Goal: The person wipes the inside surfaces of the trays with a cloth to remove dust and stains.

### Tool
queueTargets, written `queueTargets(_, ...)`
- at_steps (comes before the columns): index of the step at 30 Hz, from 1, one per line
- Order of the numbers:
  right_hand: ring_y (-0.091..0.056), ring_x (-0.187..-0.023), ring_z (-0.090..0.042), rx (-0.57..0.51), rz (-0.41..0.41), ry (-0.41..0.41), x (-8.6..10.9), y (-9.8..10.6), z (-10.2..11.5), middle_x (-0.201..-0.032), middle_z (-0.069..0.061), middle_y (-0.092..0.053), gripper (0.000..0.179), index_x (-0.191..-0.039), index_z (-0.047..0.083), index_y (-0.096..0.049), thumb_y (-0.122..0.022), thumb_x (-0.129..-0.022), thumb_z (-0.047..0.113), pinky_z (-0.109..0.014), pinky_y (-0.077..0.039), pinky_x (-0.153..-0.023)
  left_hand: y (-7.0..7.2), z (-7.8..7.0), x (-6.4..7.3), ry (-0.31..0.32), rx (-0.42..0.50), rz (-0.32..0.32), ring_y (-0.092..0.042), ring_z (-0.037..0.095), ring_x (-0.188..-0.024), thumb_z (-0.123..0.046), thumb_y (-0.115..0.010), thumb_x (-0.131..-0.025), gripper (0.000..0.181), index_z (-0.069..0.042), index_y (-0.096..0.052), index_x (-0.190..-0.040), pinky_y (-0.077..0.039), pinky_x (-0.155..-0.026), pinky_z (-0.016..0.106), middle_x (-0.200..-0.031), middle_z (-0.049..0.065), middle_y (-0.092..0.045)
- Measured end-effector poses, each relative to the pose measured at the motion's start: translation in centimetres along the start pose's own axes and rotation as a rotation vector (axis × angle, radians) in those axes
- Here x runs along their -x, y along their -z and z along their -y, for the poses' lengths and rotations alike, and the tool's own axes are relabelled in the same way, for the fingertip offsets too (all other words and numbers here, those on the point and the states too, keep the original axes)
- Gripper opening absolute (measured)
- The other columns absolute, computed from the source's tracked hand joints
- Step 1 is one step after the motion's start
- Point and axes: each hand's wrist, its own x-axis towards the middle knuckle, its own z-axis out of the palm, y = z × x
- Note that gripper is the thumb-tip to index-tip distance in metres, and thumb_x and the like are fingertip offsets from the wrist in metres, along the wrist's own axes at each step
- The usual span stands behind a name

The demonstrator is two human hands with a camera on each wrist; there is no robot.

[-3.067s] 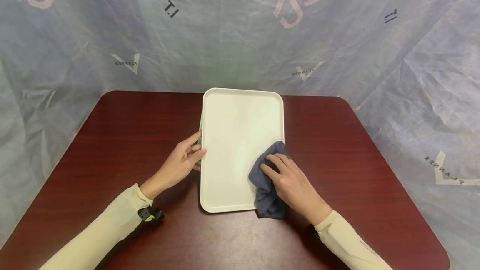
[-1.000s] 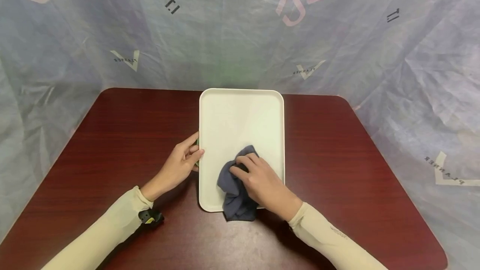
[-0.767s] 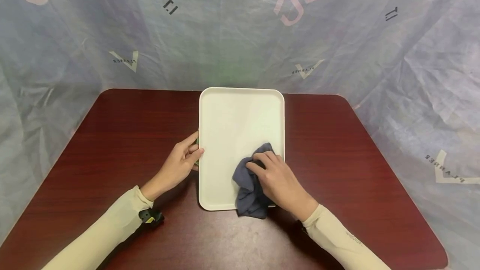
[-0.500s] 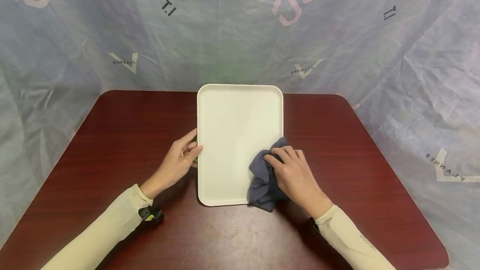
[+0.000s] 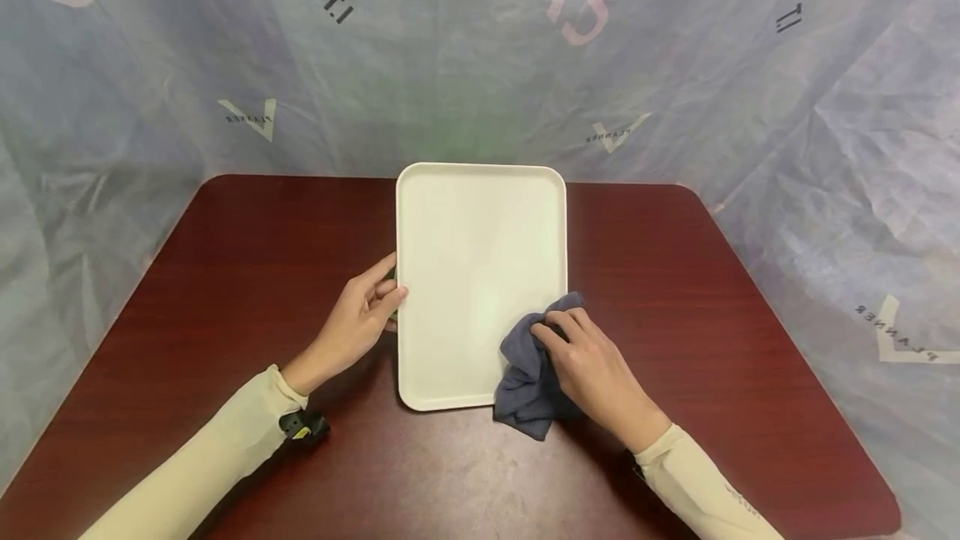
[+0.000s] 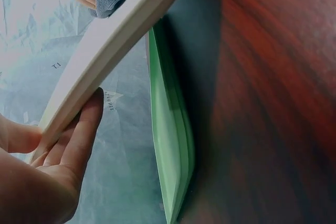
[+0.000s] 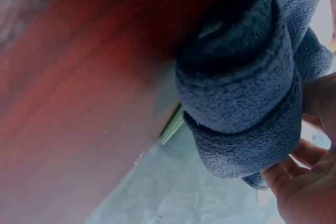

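A white rectangular tray (image 5: 465, 257) is tilted up over the middle of the table. My left hand (image 5: 352, 323) holds its left rim, thumb on the front and fingers behind. At the tray's lower right corner, a dark blue-grey cloth (image 5: 528, 373) lies bunched against the surface and hangs past the bottom edge. My right hand (image 5: 600, 369) grips this cloth, fingertips pinching its folds. The left wrist view shows a green tray (image 6: 170, 135) on the table below the white one; from the head it is almost hidden. Up close, the right wrist view shows the cloth's thick terry folds.
The dark red-brown wooden table (image 5: 225, 290) has rounded corners. Grey printed sheeting (image 5: 480, 65) hangs behind it and along both sides. A black band (image 5: 300, 425) with a small device sits on the left wrist.
Over the last second my right hand has wiped the cloth rightward from the tray's lower middle to its lower right corner. The white tray has risen slightly, with my left hand still on its rim.
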Motion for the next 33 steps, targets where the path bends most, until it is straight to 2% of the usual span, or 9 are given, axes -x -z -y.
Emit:
queueTargets(5,-0.053,-0.102,-0.027,-0.002,0.031,0.003,-0.7,0.3,0.6,-0.113,-0.013,-0.058,0.036,-0.120,0.003,-0.063,-0.063,-0.086,-0.009,-0.035,-0.053,-0.081,0.0,-0.4,0.1,-0.002,0.003,0.003,-0.071,0.025,-0.092,-0.005,-0.050,-0.104,0.058,-0.006,-0.026,-0.157,-0.059,-0.067,0.039,-0.119,0.024,-0.067)
queueTargets(11,-0.052,-0.099,-0.025,-0.032,0.054,0.066,-2.7,0.3,2.2,-0.112,-0.011,-0.056,0.035,-0.118,0.006,-0.063,-0.061,-0.086,-0.009,-0.033,-0.052,-0.074,-0.1,-0.8,0.1,-0.013,0.031,0.008,-0.071,0.025,-0.092,-0.003,-0.049,-0.104,0.058,-0.006,-0.025,-0.157,-0.059,-0.067,0.038,-0.119,0.025,-0.066)
queueTargets(17,-0.051,-0.102,-0.023,-0.058,0.095,0.166,-5.6,-0.3,4.6,-0.114,-0.010,-0.056,0.033,-0.120,0.008,-0.064,-0.062,-0.089,-0.004,-0.030,-0.051,-0.081,-0.4,-0.7,0.2,-0.027,0.045,0.011,-0.071,0.029,-0.092,-0.002,-0.049,-0.104,0.058,-0.004,-0.026,-0.157,-0.059,-0.068,0.042,-0.120,0.027,-0.065)
queueTargets(23,-0.050,-0.102,-0.022,-0.056,0.103,0.230,-8.4,-0.9,6.5,-0.112,-0.008,-0.056,0.037,-0.122,0.008,-0.064,-0.066,-0.086,-0.003,-0.029,-0.048,-0.085,-0.3,-0.9,0.3,-0.025,-0.009,-0.007,-0.071,0.026,-0.090,-0.005,-0.051,-0.104,0.058,-0.005,-0.026,-0.157,-0.059,-0.066,0.037,-0.117,0.024,-0.067)
queueTargets(27,-0.049,-0.101,-0.023,-0.023,0.092,0.252,-9.7,-1.6,7.8,-0.110,-0.008,-0.055,0.038,-0.120,0.009,-0.064,-0.068,-0.084,-0.001,-0.030,-0.046,-0.088,0.0,-1.1,0.2,-0.032,-0.068,-0.023,-0.069,0.020,-0.079,-0.008,-0.051,-0.105,0.057,-0.008,-0.028,-0.157,-0.058,-0.062,0.033,-0.112,0.021,-0.069)
queueTargets(30,-0.049,-0.099,-0.024,0.010,0.075,0.262,-10.3,-2.1,8.6,-0.108,-0.007,-0.055,0.035,-0.116,0.008,-0.065,-0.067,-0.083,-0.002,-0.031,-0.046,-0.089,0.1,-1.1,0.1,-0.057,-0.135,-0.028,-0.063,0.019,-0.066,-0.009,-0.051,-0.105,0.055,-0.011,-0.032,-0.156,-0.052,-0.055,0.028,-0.108,0.017,-0.071)
queueTargets(33,-0.050,-0.097,-0.024,0.038,0.063,0.259,-10.5,-2.4,9.2,-0.106,-0.007,-0.055,0.034,-0.114,0.009,-0.066,-0.064,-0.082,-0.002,-0.031,-0.046,-0.088,0.2,-1.0,0.1,-0.068,-0.172,-0.026,-0.064,0.019,-0.069,-0.010,-0.051,-0.105,0.055,-0.014,-0.032,-0.156,-0.047,-0.055,0.027,-0.114,0.016,-0.070)
